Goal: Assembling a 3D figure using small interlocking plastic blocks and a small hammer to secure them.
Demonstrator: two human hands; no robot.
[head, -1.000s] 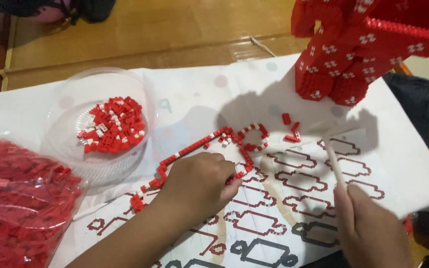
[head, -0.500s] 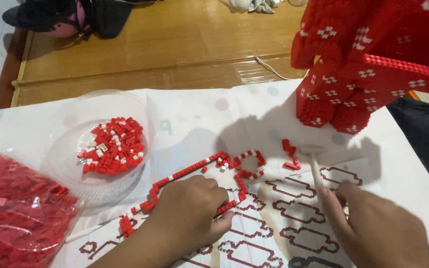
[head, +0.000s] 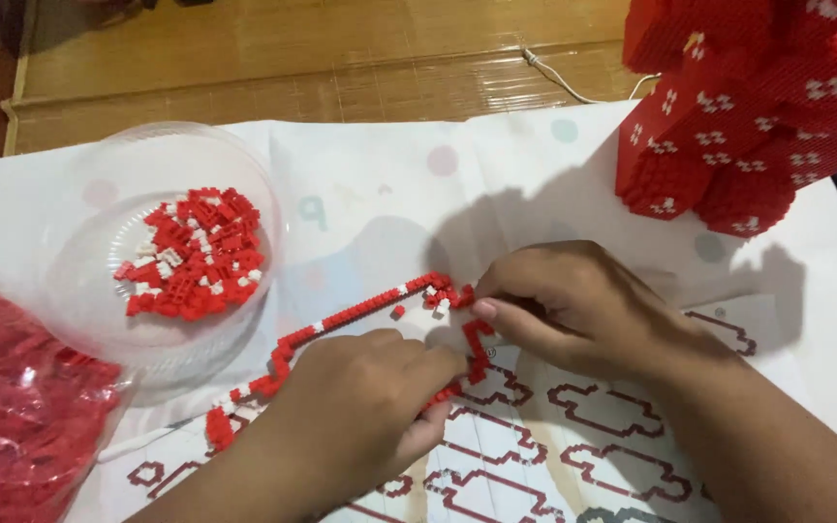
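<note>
While a bag (head: 12, 426) of red bricks and a clear bowl (head: 162, 257) sit at left, the left hand (head: 360, 416) pinches the brick chain (head: 341, 324) on the printed sheet (head: 573, 455), right hand (head: 573, 305) gripping its curled end below the red model (head: 748, 116).

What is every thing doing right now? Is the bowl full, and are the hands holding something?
left hand: pressed on the brick chain.
right hand: fingers pinching the chain's end.
brick chain: flat on the paper, curved, partly covered.
clear bowl: upright, open, partly filled with red and white bricks.
plastic bag: full of red bricks.
red model: built, standing.
</note>
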